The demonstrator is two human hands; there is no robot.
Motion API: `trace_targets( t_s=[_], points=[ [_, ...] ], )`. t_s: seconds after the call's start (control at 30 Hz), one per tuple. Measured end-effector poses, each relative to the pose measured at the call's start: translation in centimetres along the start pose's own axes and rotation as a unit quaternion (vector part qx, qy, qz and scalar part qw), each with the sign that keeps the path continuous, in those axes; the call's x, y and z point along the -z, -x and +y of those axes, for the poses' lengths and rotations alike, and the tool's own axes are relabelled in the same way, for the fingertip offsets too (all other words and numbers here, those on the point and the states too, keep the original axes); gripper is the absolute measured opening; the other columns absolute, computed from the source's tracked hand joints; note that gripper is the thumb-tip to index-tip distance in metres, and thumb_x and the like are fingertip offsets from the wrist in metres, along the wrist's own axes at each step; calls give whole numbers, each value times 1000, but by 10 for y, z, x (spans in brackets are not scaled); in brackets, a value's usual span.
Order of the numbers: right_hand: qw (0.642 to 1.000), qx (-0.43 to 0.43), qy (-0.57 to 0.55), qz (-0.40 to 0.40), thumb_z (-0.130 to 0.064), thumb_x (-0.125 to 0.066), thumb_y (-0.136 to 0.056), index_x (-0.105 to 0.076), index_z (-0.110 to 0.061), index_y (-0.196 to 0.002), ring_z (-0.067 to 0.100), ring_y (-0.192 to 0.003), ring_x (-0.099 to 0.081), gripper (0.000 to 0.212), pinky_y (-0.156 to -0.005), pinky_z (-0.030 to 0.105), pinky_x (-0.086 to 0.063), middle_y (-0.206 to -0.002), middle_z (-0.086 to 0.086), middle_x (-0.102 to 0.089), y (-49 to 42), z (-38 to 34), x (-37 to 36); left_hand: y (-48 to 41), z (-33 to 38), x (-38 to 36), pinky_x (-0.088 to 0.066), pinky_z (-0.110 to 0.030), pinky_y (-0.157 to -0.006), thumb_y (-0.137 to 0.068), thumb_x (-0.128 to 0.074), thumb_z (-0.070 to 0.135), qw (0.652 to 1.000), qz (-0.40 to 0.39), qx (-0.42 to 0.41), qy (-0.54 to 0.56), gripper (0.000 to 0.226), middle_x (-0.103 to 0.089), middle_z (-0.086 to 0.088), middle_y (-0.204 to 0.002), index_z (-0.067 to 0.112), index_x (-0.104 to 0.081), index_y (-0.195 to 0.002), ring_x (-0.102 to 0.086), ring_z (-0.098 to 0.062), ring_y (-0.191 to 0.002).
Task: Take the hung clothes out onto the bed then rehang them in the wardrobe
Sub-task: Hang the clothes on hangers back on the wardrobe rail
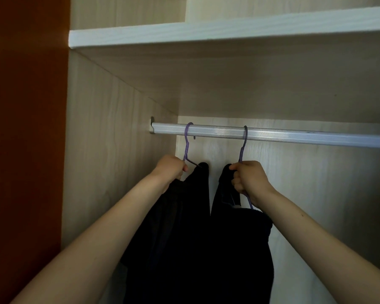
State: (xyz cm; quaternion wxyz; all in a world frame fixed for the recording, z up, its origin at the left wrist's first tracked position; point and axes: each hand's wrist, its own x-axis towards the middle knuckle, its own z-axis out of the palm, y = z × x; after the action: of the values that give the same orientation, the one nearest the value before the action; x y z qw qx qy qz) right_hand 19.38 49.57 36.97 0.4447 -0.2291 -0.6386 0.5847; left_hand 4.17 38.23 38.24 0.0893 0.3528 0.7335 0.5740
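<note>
I am gripping with my left hand (170, 170) and right hand (249, 178), each fisted around a purple hanger (187, 148) shoulder, hooks resting over the wardrobe rail (294, 134). The dark clothes (195, 238) are hanging limp, likely light and slippery; the stiff hangers are giving better purchase.

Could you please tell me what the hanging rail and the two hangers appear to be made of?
The ribbed silver hanging rail looks like extruded aluminium: pale metallic sheen, lengthwise grooves. The two thin purple hangers seem coated wire or plastic; their slim, matte, uniformly coloured hooks leave it open.
</note>
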Motion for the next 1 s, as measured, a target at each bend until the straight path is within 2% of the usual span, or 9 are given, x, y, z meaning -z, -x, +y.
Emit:
trace_targets(
  t_s=[0.13,0.4,0.5,0.6,0.63,0.7,0.77,0.8,1.0],
  points=[
    [998,-2,-52,39,4,-31,-97,-58,-2,-88,8,-32,-32,29,-30,14,-25,-57,4,-38,2,3,5,2,0,0,-39,-24,-59,-88,-52,3,1000,-6,-2,5,8,-49,-9,-68,2,-59,-87,-45,-17,-60],
    [995,13,-59,74,3,-29,-97,-56,-3,-85,10,-36,-30,30,-31,16,-23,-57,4,-35,2,5,23,9,2,0,-38,-23,-57,-90,-51,5,1000,-11,7,26,9,-49,-7,-68,1,-59,-91,-46,-16,-61],
    [995,25,-53,84,3,-29,-97,-55,-5,-81,8,-33,-29,31,-31,15,-23,-54,2,-34,1,6,30,11,4,-1,-38,-23,-58,-90,-51,4,999,-18,15,29,9,-47,-7,-66,3,-58,-85,-45,-16,-60],
    [995,29,-27,91,2,-27,-97,-52,-7,-78,9,-34,-31,32,-30,14,-24,-55,3,-35,0,7,29,11,2,-3,-38,-22,-59,-89,-49,5,999,-26,10,41,22,-47,-6,-62,7,-56,-69,-45,-16,-58],
    [995,28,-18,89,2,-27,-96,-52,-7,-78,10,-35,-31,32,-30,14,-24,-56,3,-35,0,6,28,12,2,-4,-40,-23,-63,-90,-47,6,998,-30,9,45,26,-47,-5,-61,8,-56,-66,-45,-16,-58],
    [996,23,-10,82,2,-27,-97,-52,-7,-79,9,-34,-31,32,-30,14,-24,-58,4,-35,0,5,28,14,4,-7,-44,-28,-81,-92,-44,9,998,-41,15,50,32,-47,-4,-60,10,-56,-63,-46,-16,-58],
    [997,18,-12,74,2,-28,-98,-52,-6,-80,7,-32,-30,31,-30,14,-23,-58,4,-35,2,3,29,17,8,-11,-40,-34,-101,-92,-44,10,997,-55,22,48,31,-47,-3,-61,11,-57,-63,-47,-15,-59],
    [997,16,-12,68,2,-28,-98,-52,-6,-80,7,-31,-30,31,-30,14,-23,-58,4,-34,3,2,30,19,10,-14,-37,-36,-106,-92,-45,10,997,-61,22,48,30,-47,-3,-61,11,-56,-64,-47,-15,-58],
    [997,8,-26,67,3,-30,-98,-53,-5,-79,8,-32,-29,31,-30,15,-21,-57,4,-35,8,-2,32,26,17,-26,-37,-35,-107,-91,-47,8,994,-91,19,55,27,-48,-4,-63,10,-58,-67,-46,-15,-58]
  ],
)
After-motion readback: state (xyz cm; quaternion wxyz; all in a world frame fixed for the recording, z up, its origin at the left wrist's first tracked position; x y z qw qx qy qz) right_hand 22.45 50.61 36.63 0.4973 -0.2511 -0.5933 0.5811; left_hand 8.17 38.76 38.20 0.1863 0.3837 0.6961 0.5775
